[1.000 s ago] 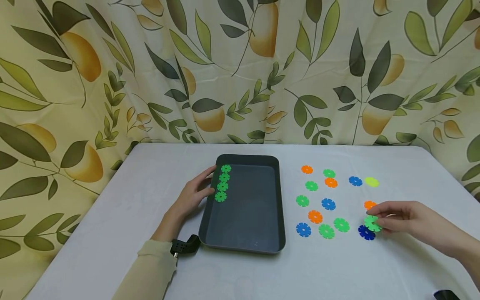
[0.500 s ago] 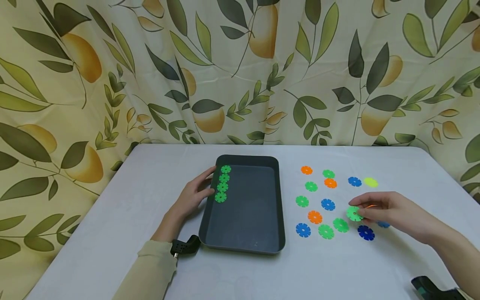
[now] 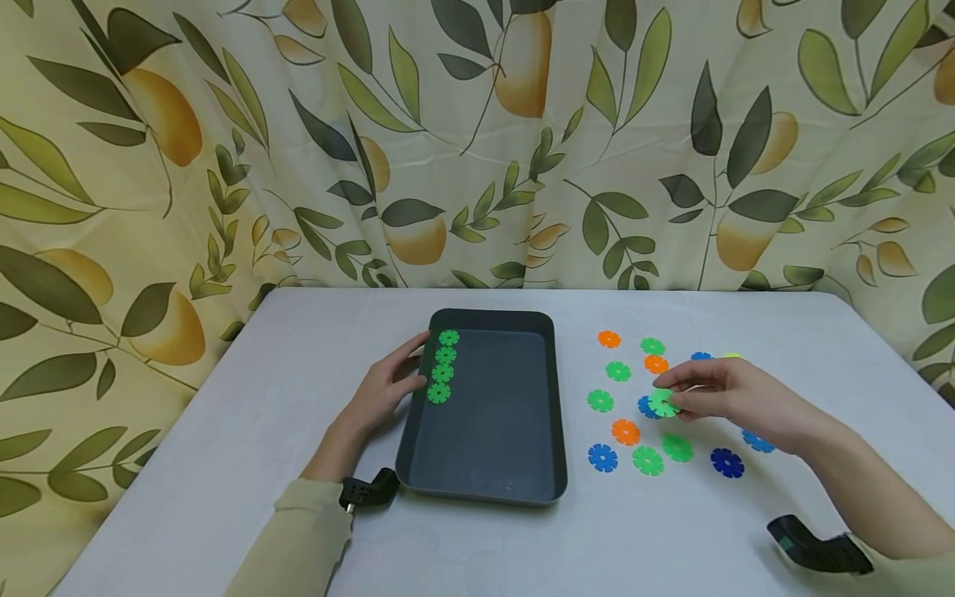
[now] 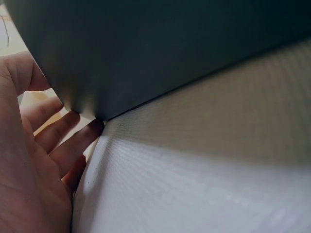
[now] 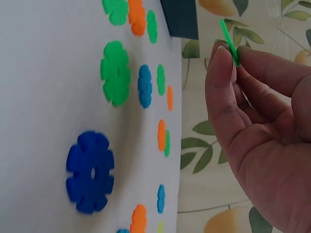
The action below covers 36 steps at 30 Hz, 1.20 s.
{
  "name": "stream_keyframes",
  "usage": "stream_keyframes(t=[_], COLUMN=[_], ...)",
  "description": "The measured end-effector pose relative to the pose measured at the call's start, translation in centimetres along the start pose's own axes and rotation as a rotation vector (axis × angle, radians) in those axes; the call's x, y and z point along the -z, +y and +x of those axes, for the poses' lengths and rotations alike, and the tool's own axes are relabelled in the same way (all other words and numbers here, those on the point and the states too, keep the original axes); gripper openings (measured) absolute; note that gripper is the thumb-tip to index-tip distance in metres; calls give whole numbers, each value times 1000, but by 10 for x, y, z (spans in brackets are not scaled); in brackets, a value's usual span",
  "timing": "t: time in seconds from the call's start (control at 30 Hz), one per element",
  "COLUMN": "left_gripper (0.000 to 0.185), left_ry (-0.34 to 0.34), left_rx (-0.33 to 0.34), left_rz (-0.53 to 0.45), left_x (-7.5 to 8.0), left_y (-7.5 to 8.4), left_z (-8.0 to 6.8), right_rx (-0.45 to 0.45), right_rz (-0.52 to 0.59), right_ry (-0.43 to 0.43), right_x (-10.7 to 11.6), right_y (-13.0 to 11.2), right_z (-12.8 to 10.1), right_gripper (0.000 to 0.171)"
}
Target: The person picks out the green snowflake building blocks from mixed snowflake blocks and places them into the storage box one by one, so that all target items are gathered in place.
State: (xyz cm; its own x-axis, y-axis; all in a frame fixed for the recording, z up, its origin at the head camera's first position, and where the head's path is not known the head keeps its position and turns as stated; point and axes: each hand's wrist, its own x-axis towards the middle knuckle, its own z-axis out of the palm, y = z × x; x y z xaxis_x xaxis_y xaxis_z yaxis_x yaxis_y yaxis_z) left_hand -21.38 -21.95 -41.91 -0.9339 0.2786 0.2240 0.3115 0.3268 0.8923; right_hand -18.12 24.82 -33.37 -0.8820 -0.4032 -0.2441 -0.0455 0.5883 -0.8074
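the right hand (image 3: 739, 400) pinches a green disc (image 3: 663, 404) between thumb and fingertips, beyond the right edge of the dark tray (image 3: 492, 414), overlapping a blue disc (image 3: 644, 406) in the head view. the left hand (image 3: 379, 390), fingers extended, rests against the tray's left edge, along which a row of four green discs (image 3: 443, 372) runs from near the far left corner. other discs (image 3: 626, 432) lie between the tray and the right edge of the table (image 3: 477, 555).

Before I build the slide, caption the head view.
Left hand touches a dark tray holding four green discs; right hand pinches another green disc above the white table.
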Motion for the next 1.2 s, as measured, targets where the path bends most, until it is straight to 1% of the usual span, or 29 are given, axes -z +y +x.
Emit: stream_keyframes(t=[0.17,0.63,0.9,1.2], left_gripper=[66,67,67,67], left_ry=[0,-3,-2,-5], left_rx=[-2,-12,-17,-20], left_rz=[5,-2,0,-6], left_x=[0,0,0,0], left_y=[0,-1,-1,-1], left_z=[0,0,0,0], right_rx=[1,56,77,109], right_rz=[21,31,87,148], right_ry=[4,2,0,-32], right_x=[-5,-13,-21,-33], right_y=[-7,-30,-39,-48], right_z=[9,28,40,56], right_gripper=[42,43,39,40])
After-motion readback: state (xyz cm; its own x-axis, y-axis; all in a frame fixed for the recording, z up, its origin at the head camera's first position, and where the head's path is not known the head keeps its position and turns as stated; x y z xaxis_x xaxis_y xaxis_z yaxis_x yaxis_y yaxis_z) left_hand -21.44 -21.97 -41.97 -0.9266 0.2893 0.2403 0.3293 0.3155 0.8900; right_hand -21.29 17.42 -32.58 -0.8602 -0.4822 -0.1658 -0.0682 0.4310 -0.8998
